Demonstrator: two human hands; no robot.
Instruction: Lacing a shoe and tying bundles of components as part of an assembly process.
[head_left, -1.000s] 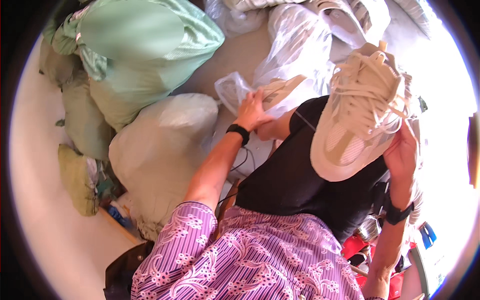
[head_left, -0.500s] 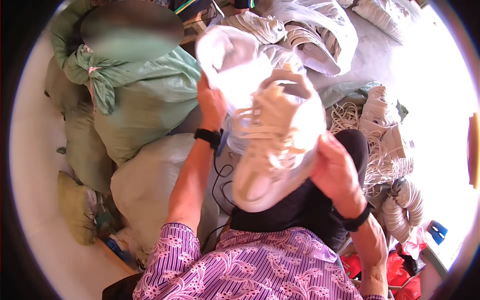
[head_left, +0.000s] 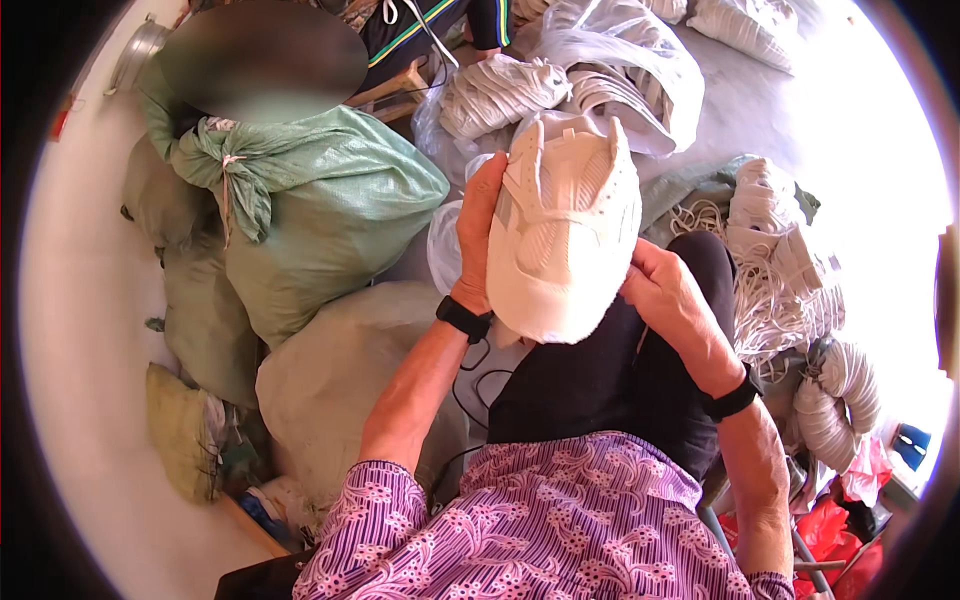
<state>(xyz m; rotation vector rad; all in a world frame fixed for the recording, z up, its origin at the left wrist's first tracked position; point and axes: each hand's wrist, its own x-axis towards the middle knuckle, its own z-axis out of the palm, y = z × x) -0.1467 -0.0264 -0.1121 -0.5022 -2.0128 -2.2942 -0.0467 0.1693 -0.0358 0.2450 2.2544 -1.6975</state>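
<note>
Up in front of my lap is a cream shoe upper [head_left: 568, 245], its rounded toe toward me and its two lacing flaps pointing away. No lace shows in the flaps, and a narrow band crosses the middle. My left hand [head_left: 478, 240] is closed on the upper's left side, thumb along the edge and the other fingers hidden behind it. At the right edge my right hand [head_left: 680, 305] is closed, thumb and forefinger pinching the rim. What lies beneath the upper is hidden.
Tied green sacks [head_left: 320, 210] and a pale sack [head_left: 350, 360] stand at my left. Stacked pale uppers [head_left: 505, 95] and a clear plastic bag [head_left: 640, 90] lie ahead. Bundled uppers with loose white laces [head_left: 780, 270] are at my right. A dark cable [head_left: 465, 385] runs beside my leg.
The laced shoe in front is no longer visible; an unlaced upper now faces me. Both hands have shifted, my left hand coming in closer to the right one.
</note>
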